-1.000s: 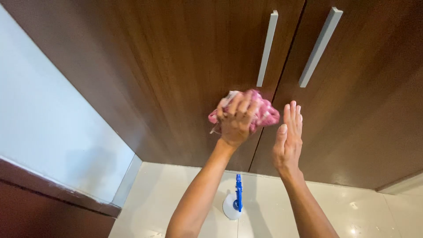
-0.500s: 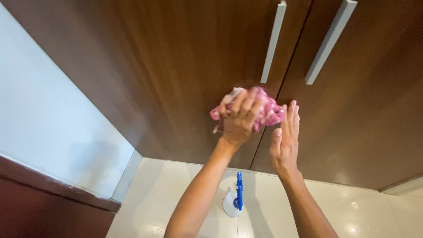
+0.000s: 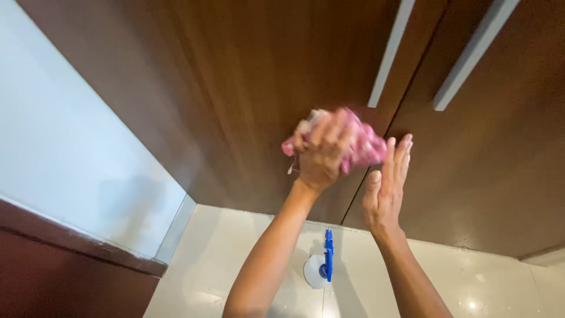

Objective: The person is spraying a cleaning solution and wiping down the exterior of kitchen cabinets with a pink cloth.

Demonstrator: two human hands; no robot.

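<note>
A: Two hands listed. Left hand (image 3: 321, 154)?
B: Closed around a bunched pink cloth (image 3: 359, 144), pressing it against the brown wooden cabinet door (image 3: 235, 88); blurred.

A: Right hand (image 3: 385, 188)?
B: Open, fingers straight and together, palm facing left, just right of the cloth, holding nothing.

A: Below the hands?
B: One white spray bottle with a blue nozzle (image 3: 321, 268), standing on the pale tiled floor (image 3: 482, 282) between the forearms.

A: Beyond the hands?
B: Two long silver door handles (image 3: 391, 53), above and to the right. A white wall (image 3: 65, 147) lies far left.
</note>
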